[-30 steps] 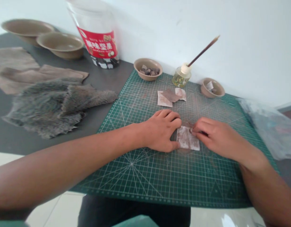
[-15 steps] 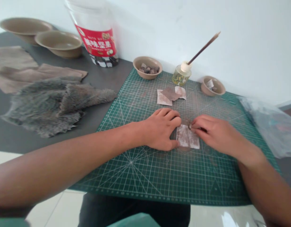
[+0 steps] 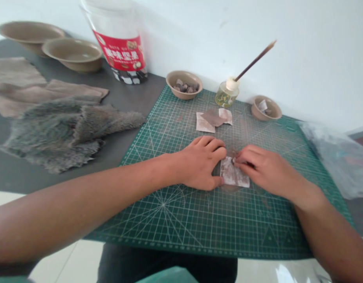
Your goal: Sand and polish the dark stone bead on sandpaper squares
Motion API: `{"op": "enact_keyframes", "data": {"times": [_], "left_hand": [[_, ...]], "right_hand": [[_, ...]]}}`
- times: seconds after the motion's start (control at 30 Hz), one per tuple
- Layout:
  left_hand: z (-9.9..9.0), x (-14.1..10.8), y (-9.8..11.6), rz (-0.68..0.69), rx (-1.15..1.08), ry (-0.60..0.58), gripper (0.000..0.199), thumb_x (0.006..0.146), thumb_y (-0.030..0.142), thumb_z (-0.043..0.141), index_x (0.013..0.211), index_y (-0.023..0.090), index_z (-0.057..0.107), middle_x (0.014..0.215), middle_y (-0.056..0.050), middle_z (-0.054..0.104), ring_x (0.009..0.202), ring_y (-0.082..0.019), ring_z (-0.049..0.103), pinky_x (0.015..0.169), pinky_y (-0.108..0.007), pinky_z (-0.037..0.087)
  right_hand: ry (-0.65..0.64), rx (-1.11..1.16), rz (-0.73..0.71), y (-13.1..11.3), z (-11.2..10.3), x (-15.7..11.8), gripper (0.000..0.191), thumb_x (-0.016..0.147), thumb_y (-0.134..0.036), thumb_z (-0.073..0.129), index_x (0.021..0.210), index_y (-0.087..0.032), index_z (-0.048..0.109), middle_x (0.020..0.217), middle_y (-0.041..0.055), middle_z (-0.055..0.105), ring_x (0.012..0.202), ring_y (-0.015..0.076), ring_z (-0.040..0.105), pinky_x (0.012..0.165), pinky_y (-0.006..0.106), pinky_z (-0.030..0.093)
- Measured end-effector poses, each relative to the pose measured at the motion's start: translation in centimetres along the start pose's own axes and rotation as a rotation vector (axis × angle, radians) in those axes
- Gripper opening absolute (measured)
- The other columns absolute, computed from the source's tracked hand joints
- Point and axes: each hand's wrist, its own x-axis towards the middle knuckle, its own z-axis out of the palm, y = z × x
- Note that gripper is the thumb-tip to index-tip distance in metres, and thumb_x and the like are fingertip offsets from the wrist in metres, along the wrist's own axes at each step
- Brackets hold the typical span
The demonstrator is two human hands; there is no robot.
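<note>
From the head view I am seeing the green cutting mat carrying the work; I am noting no change on it apart from the hands. The left hand is staying planted – thumb and forefinger spread apart, bracketing the left edge of a worn sheet. The right hand is giving the change I am logging: over the last second its fingertips are shifting slightly leftward along the sheet's far edge, toward the left hand. Beyond, a bowl is holding pebbles, and three overlapping scraps are lying undisturbed. The sheet itself is lying on the mat between the hands, brown-smeared and keeping its place. Smallest last: the right thumb and forefinger are pinching together on a small piece, mostly hidden, so I am not identifying it. My reading – the working is continuing in short strokes, the left hand steadying the sheet
</note>
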Motion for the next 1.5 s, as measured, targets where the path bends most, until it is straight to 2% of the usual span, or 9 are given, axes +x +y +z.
{"op": "enact_keyframes", "data": {"times": [0.17, 0.27, 0.4, 0.8, 0.93, 1.07, 1.2, 1.33, 1.5], "left_hand": [[0.08, -0.04, -0.03, 0.020, -0.016, 0.005, 0.051, 0.084, 0.056, 0.062, 0.118, 0.018, 0.054, 0.148, -0.012, 0.045, 0.139, -0.035, 0.037, 0.117, -0.049, 0.031], [0.02, -0.02, 0.00, 0.004, -0.009, 0.008, 0.050, 0.085, 0.054, 0.061, 0.118, 0.018, 0.053, 0.149, -0.012, 0.044, 0.140, -0.035, 0.036, 0.118, -0.050, 0.030], [-0.08, 0.03, 0.00, 0.014, -0.021, -0.016, 0.051, 0.085, 0.056, 0.061, 0.118, 0.017, 0.053, 0.149, -0.012, 0.044, 0.140, -0.035, 0.037, 0.117, -0.050, 0.031], [0.05, -0.07, 0.06, 0.008, -0.003, 0.018, 0.048, 0.085, 0.054, 0.061, 0.116, 0.018, 0.054, 0.148, -0.012, 0.045, 0.139, -0.035, 0.038, 0.116, -0.049, 0.030], [0.13, -0.06, 0.01, 0.028, -0.010, 0.014, 0.050, 0.085, 0.055, 0.061, 0.117, 0.018, 0.053, 0.148, -0.012, 0.045, 0.138, -0.035, 0.038, 0.116, -0.049, 0.031], [0.16, -0.07, -0.02, 0.017, -0.003, 0.025, 0.050, 0.085, 0.054, 0.061, 0.118, 0.018, 0.053, 0.148, -0.013, 0.045, 0.139, -0.035, 0.037, 0.117, -0.050, 0.030], [0.17, -0.08, 0.00, 0.026, -0.007, 0.018, 0.051, 0.085, 0.056, 0.061, 0.117, 0.018, 0.053, 0.149, -0.013, 0.044, 0.139, -0.035, 0.037, 0.116, -0.049, 0.031], [0.16, -0.07, -0.02, 0.017, 0.001, 0.026, 0.050, 0.085, 0.055, 0.061, 0.117, 0.017, 0.053, 0.149, -0.013, 0.044, 0.139, -0.035, 0.037, 0.116, -0.049, 0.030], [0.05, -0.06, -0.01, 0.023, -0.019, 0.003, 0.050, 0.084, 0.056, 0.061, 0.117, 0.018, 0.053, 0.149, -0.012, 0.044, 0.140, -0.035, 0.036, 0.117, -0.049, 0.030]], "right_hand": [[-0.099, 0.075, -0.098, 0.04, 0.15, 0.07, 0.018, 0.102, -0.023, 0.048, 0.097, -0.022, 0.065, 0.099, 0.0047, 0.065, 0.084, 0.0189, 0.064, 0.075, 0.033, 0.049], [0.063, 0.025, 0.031, 0.23, 0.09, 0.17, 0.014, 0.100, -0.025, 0.052, 0.096, -0.020, 0.065, 0.099, 0.0064, 0.066, 0.089, 0.0215, 0.065, 0.079, 0.036, 0.049], [-0.135, 0.100, -0.110, 0.11, -0.10, 0.03, 0.017, 0.100, -0.022, 0.051, 0.096, -0.023, 0.067, 0.098, 0.0048, 0.068, 0.084, 0.0189, 0.065, 0.074, 0.033, 0.050], [0.011, 0.071, 0.014, 0.00, -0.03, -0.09, 0.015, 0.099, -0.023, 0.052, 0.091, -0.021, 0.064, 0.092, 0.0055, 0.064, 0.083, 0.0203, 0.062, 0.074, 0.035, 0.049], [-0.111, 0.133, -0.074, -0.32, -0.01, 0.27, 0.017, 0.101, -0.019, 0.047, 0.094, -0.022, 0.063, 0.095, 0.0048, 0.064, 0.084, 0.0186, 0.062, 0.074, 0.033, 0.049], [0.079, 0.018, 0.061, 0.04, 0.05, 0.47, 0.012, 0.100, -0.023, 0.052, 0.092, -0.021, 0.062, 0.094, 0.0060, 0.063, 0.086, 0.0215, 0.062, 0.077, 0.037, 0.048], [-0.112, 0.104, -0.072, -0.05, 0.11, 0.20, 0.017, 0.101, -0.020, 0.047, 0.094, -0.022, 0.062, 0.095, 0.0054, 0.063, 0.084, 0.0190, 0.061, 0.074, 0.034, 0.048], [0.063, 0.026, 0.040, -0.06, -0.03, -0.01, 0.011, 0.100, -0.024, 0.052, 0.092, -0.022, 0.060, 0.093, 0.0056, 0.062, 0.085, 0.0210, 0.061, 0.075, 0.036, 0.048], [-0.149, 0.096, -0.138, -0.45, -0.30, -0.18, 0.014, 0.101, -0.022, 0.048, 0.096, -0.023, 0.061, 0.097, 0.0052, 0.064, 0.083, 0.0187, 0.062, 0.072, 0.032, 0.049]]}}
